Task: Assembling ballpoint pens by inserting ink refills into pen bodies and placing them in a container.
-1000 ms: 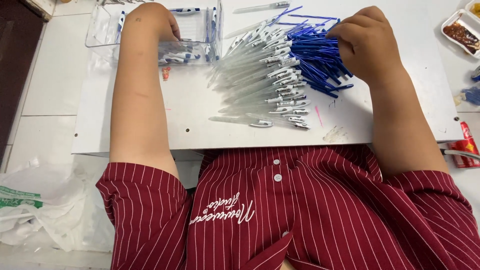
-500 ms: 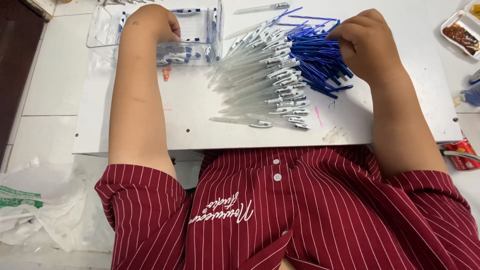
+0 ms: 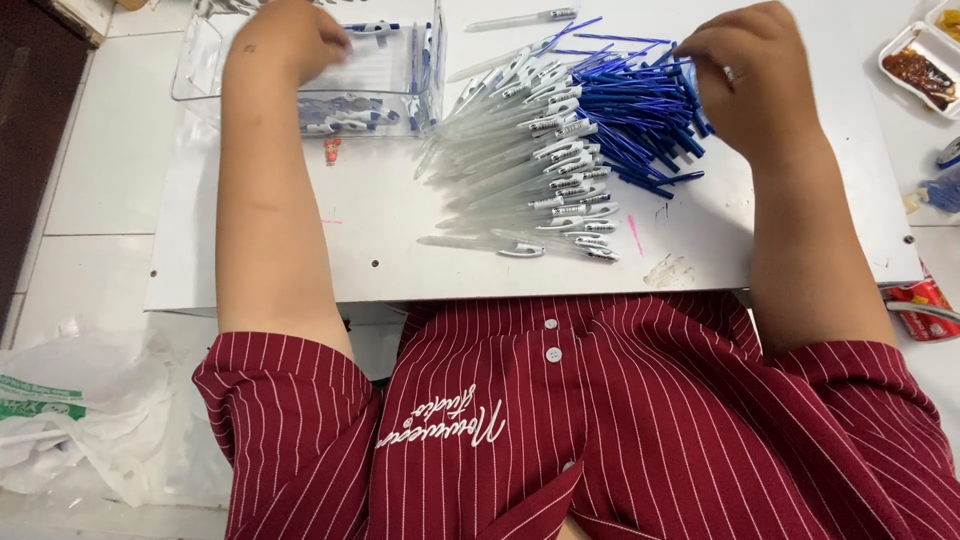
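Over blue refills (image 3: 640, 130), hands (image 3: 755, 85) pinch one.

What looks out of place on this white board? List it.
A small red piece lies alone on the white board beside the clear box. One clear pen barrel lies apart above the pile of pen barrels.

White work board (image 3: 400, 240) over pale tiled floor (image 3: 90, 180) (evenly lit)

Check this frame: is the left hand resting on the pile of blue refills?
No, the left hand is at the clear plastic box, while the right hand lies on the blue refills.
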